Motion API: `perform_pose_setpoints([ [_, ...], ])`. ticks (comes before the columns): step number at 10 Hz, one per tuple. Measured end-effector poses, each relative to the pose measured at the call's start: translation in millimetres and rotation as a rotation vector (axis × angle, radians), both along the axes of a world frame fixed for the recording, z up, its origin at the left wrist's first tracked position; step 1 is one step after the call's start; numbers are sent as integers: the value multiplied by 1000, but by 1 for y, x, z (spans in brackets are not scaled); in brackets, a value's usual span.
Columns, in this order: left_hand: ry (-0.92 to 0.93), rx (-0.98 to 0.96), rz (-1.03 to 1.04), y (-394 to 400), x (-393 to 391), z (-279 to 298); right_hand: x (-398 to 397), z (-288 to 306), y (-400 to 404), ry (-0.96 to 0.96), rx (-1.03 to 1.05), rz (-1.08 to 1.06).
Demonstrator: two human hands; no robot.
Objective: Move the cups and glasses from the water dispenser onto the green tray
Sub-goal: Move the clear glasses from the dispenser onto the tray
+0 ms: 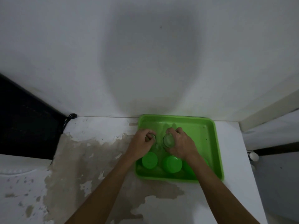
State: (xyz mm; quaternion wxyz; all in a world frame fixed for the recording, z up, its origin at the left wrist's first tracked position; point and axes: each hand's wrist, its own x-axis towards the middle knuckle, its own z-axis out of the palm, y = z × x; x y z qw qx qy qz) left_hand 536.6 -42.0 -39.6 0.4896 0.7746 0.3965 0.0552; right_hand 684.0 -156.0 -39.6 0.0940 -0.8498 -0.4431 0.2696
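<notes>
Three green cups (171, 164) stood upside down along the tray's (210, 143) near edge. Beyond them, over its middle, the left hand (142, 143) gripped one glass (152, 136) and the right hand (181, 144) gripped another glass (169, 140).

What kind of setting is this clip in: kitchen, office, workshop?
Probably a plain home or pantry corner, though that is a guess. A green tray with green cups sits on a white counter whose surface is peeling, against a bare white wall. Each hand holds a glass over the tray.
</notes>
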Motion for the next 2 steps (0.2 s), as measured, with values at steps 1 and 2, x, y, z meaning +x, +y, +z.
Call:
perform_pose_setpoints([
  [1,-9,-44,0,0,-4,6,0,10,-3,19,-21,5],
  [2,-42,-101,38,1,-11,19,-1,24,-2,-3,-14,4],
])
